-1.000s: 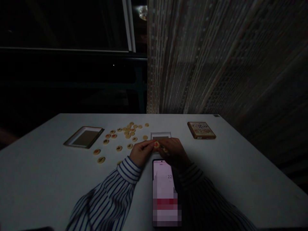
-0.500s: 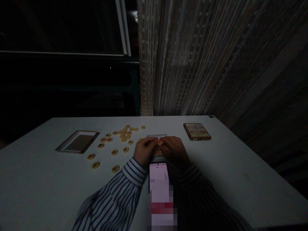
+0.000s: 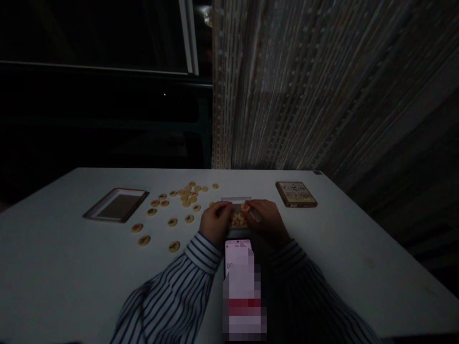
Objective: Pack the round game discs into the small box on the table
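Note:
Between my hands lies a small open box (image 3: 235,198) with several round pieces (image 3: 238,220) with red marks in its near part. My right hand (image 3: 268,220) pinches one round piece with a red mark (image 3: 245,207) above the box. My left hand (image 3: 216,220) is at the box's left side, fingers curled together; what they hold, if anything, is hidden. Many round wooden pieces (image 3: 172,222), some with black and some with red marks, are scattered on the table to the left.
A phone (image 3: 241,282) lies just below the box, between my forearms. An open box lid or tray (image 3: 122,206) lies at the left of the white table (image 3: 89,272). A closed printed box (image 3: 297,194) lies at the right. A curtain hangs behind the table.
My hands have moved apart. The piece that was between both hands is now at my right fingertips only, and more of the box's inside shows. The view has shifted slightly.

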### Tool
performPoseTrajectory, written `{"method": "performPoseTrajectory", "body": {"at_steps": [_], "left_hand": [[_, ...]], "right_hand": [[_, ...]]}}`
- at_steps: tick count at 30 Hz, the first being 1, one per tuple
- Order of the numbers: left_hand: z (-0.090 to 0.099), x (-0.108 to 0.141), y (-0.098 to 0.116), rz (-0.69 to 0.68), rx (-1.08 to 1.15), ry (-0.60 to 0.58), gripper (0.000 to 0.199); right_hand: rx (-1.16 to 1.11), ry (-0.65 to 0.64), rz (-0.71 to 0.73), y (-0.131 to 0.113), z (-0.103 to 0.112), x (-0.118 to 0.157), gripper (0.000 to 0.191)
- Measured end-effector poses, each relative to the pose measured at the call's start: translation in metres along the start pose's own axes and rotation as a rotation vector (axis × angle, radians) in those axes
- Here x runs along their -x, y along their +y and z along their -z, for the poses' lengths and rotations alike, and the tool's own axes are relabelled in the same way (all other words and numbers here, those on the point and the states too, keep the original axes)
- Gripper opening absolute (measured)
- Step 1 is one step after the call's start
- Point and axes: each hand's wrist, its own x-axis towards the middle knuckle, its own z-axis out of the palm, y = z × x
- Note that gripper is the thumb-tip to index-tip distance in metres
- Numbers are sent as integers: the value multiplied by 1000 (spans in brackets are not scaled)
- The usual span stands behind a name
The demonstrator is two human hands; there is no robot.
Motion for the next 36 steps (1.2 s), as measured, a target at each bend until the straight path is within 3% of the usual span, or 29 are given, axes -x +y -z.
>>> {"method": "performPoseTrajectory", "body": {"at_steps": [6,17,21,29,36], "left_hand": [[12,-8,-16,-43,-263,54,26],[14,-12,-32,-37,-300,52,23],[14,-11,-31,-39,-304,57,23],[13,-14,-34,-42,-307,70,21],[15,-14,-37,-70,-328,47,22]], "right_hand": [[-10,9,-103,18,1,2,23],[-8,-132,-192,26,13,-2,29],[24,-247,-226,25,21,-15,28],[155,-616,-170,22,23,-49,26],[188,-727,-110,24,10,-57,22]]}}
